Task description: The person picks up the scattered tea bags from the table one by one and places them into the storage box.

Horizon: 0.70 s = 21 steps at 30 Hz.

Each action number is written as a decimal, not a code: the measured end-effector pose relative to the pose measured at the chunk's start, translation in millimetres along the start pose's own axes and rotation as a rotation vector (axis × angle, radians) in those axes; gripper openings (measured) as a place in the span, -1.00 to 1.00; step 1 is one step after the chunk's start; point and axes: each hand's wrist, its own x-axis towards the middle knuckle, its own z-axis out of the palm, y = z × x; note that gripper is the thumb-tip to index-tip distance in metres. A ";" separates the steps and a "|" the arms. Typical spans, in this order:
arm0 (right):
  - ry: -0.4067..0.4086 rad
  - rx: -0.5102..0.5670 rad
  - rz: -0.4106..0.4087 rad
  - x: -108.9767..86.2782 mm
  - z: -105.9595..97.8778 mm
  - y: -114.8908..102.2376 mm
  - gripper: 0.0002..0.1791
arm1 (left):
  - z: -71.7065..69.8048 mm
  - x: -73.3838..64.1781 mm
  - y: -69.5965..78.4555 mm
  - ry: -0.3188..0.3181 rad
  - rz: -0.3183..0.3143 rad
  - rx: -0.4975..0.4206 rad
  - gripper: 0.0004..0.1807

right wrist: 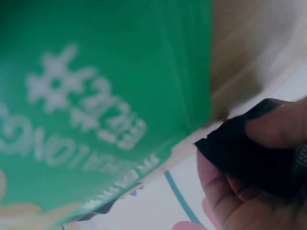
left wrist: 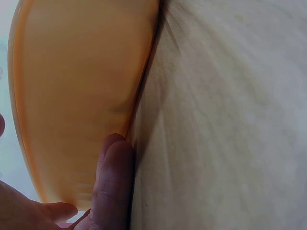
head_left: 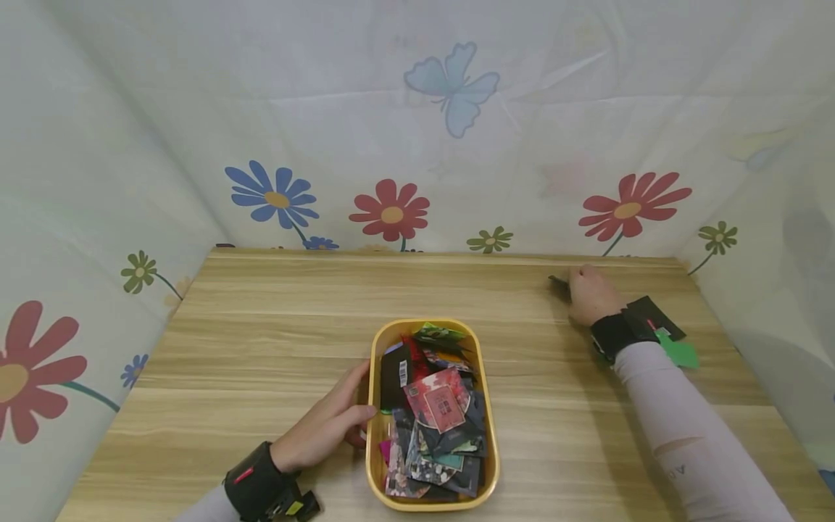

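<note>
A yellow plastic basket (head_left: 492, 464) stands near the table's front, filled with small flat packets, among them a pink-and-red packet (head_left: 443, 400) and a black packet with a barcode (head_left: 393, 380). Against its left wall rests my left hand (head_left: 333, 424), fingers along the outside and thumb at the rim; the left wrist view shows fingertips low on the yellow wall (left wrist: 76, 96). My right hand (head_left: 593, 296), far back on the right, pinches a small black packet (right wrist: 240, 148) between thumb and fingers. Close to the right wrist are another black packet (head_left: 659, 319) and a green packet (right wrist: 120, 96) with white lettering.
The wood-grain table (head_left: 274, 304) reaches back to a white curtain (head_left: 535, 167) printed with flowers and a butterfly. The curtain also hangs along the left and right sides.
</note>
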 end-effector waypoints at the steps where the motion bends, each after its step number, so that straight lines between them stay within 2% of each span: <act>1: 0.007 -0.005 -0.004 -1.0 -0.2 -0.9 -0.47 | 0.0 0.0 -0.1 0.000 0.001 0.000 -0.22; 4: 0.027 0.003 -0.016 -3.5 -4.7 -7.0 -0.49 | 0.1 -0.1 -0.5 -0.001 0.001 0.002 -0.22; 9: 0.109 0.016 -0.060 -10.9 -22.9 -33.9 -0.32 | 0.2 0.0 -1.2 -0.002 -0.009 0.003 -0.21; 14: 0.238 0.012 -0.193 -22.6 -44.5 -77.8 -0.19 | -0.2 0.0 -1.1 0.006 -0.017 0.016 -0.21; 21: 0.216 0.110 -0.343 -57.4 -76.7 -151.1 -0.02 | -0.3 1.1 -1.4 0.001 -0.014 0.020 -0.22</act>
